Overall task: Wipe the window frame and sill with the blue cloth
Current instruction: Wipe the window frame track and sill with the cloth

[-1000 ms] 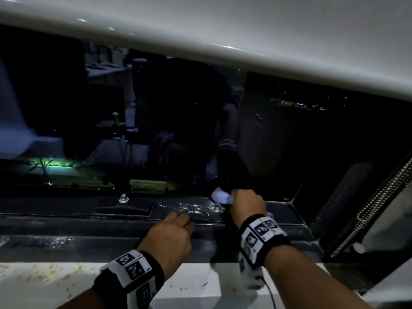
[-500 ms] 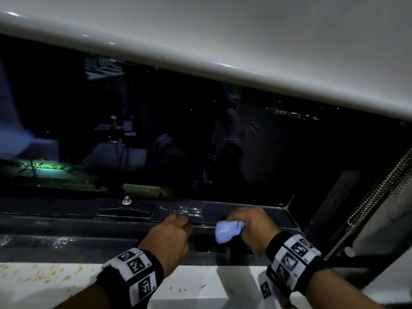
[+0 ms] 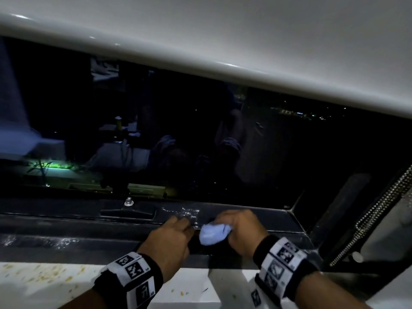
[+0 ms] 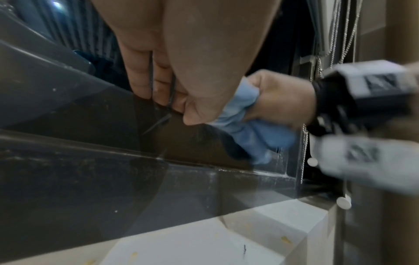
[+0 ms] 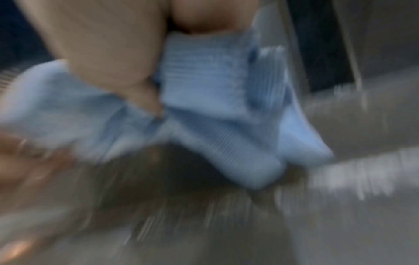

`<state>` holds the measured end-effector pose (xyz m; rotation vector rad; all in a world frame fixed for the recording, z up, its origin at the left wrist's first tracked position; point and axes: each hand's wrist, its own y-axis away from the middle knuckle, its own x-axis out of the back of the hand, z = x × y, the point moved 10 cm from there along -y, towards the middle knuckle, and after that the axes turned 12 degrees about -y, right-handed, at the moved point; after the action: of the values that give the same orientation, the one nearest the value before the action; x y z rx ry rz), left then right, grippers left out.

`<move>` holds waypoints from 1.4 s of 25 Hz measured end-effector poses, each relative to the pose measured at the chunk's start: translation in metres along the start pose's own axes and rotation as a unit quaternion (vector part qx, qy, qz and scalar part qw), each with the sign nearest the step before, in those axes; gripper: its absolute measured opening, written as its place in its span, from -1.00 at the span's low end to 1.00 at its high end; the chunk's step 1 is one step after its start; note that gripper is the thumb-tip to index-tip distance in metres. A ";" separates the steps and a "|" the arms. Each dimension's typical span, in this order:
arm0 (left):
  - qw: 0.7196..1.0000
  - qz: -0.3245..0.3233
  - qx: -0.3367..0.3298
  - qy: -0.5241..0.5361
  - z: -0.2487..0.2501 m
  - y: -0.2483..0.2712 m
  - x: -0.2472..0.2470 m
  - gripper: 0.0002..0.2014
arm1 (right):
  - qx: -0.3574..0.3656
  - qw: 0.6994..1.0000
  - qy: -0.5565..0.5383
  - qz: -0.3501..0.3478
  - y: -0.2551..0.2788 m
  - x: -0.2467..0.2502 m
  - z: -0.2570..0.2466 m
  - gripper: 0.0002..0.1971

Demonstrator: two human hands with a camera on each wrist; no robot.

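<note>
**Cloth pulled back from the glass to the lower frame**

Since one second ago the right hand point(image 3: 242, 233) came down from the glass; its grip bunches the blue cloth point(image 3: 213, 234) on the window frame point(image 3: 281, 220), beside the left hand point(image 3: 166, 241), whose straight fingers press the frame edge. White sill point(image 3: 40, 284) lies below.

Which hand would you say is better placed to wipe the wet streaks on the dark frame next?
Right. The right hand already grips the blue cloth beside the wet streaks; the left hand holds nothing, its fingers resting on the window frame.

R hand point(image 3: 243, 230) bunching blue cloth point(image 3: 213, 234) on dark frame point(image 3: 276, 220), L hand point(image 3: 169, 240) beside
</note>
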<state>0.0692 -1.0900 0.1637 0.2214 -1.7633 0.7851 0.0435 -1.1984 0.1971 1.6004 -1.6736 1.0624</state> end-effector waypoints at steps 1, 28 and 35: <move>1.000 0.001 -0.007 -0.002 0.001 0.000 0.000 -0.67 | -0.013 1.000 0.018 -0.007 -0.006 0.011 0.003 -0.64; 1.000 -0.008 -0.006 0.023 -0.052 0.034 0.004 -0.71 | -0.003 0.999 0.035 -0.038 -0.028 -0.026 -0.027 -0.64; 0.999 -0.012 0.019 0.032 -0.064 0.038 0.003 -0.77 | -0.064 0.991 0.118 -0.025 -0.100 -0.055 -0.038 -0.61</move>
<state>0.0986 -1.0223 0.1605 0.2401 -1.6842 0.7990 0.1436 -1.1332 0.1851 1.3704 -1.5047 1.0539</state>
